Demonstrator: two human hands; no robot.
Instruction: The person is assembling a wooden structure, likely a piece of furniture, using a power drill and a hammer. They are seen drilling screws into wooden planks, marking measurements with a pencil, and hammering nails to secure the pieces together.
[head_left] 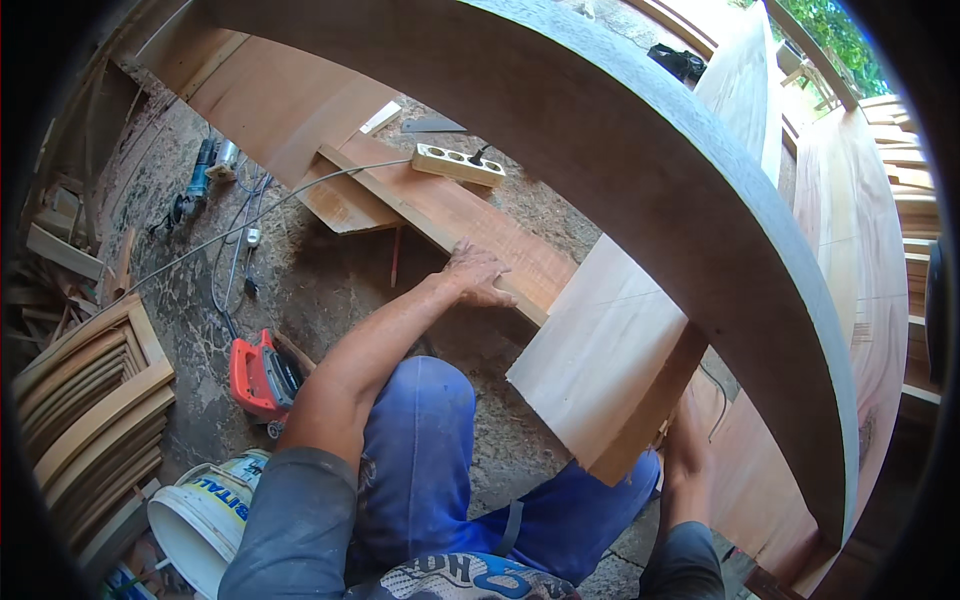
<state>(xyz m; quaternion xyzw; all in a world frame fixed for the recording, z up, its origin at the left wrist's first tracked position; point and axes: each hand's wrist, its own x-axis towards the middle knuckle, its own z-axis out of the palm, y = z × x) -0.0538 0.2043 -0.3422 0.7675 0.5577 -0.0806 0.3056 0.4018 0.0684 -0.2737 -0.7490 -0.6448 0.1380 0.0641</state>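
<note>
My left hand [477, 275] rests on the near edge of a long reddish-brown plank [520, 240], its fingers apart and lying over the wood. A paler, wide board [590, 345] lies across that plank's right end, its brown side edge [650, 405] facing right. Beside this edge is my right hand [686, 410], mostly hidden by the board, so its fingers do not show clearly. A cream power strip [458, 165] with a black plug sits at the plank's far edge. A red pencil-like stick [396, 257] shows below the plank.
A thick curved grey-brown beam [600, 130] arches overhead across the view. On the left floor are a red power tool [265, 375], a teal grinder [200, 170] and cables. A white bucket [195, 530] and stacked wooden frames [110, 390] stand at lower left. Large pale boards [850, 230] lean at right.
</note>
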